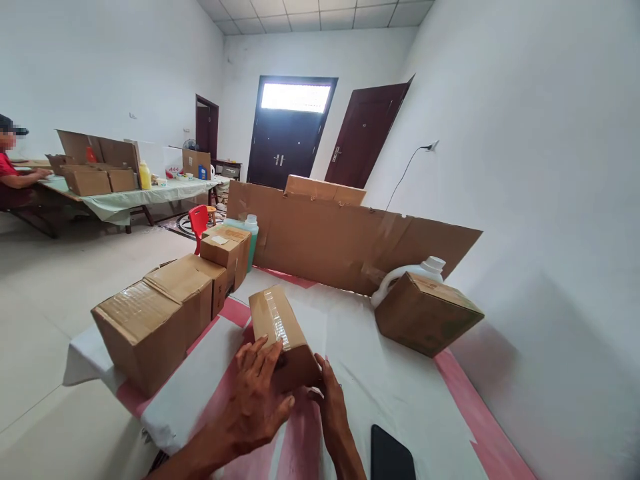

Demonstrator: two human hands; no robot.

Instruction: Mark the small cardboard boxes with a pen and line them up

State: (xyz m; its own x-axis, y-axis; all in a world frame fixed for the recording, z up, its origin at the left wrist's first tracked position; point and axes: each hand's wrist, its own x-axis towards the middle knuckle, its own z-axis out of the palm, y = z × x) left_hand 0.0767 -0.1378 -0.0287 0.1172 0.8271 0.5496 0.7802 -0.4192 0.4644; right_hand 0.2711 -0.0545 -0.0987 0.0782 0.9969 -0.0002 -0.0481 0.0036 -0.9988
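Observation:
A small taped cardboard box (278, 325) lies on the white and pink tablecloth (370, 373) in front of me. My left hand (257, 393) rests flat against its near left side with the fingers stretched out. My right hand (331, 400) presses the near right corner of the box, fingers curled against it. Neither hand lifts the box.
Two larger sealed boxes (155, 313) stand at the table's left edge, a smaller one (226, 250) behind them beside a green bottle (251, 230). A tilted box (425, 313) and white jug (420, 270) sit at right before an upright cardboard sheet (345, 240). A black phone (391, 457) lies near me. Another person (13, 173) sits at a far table.

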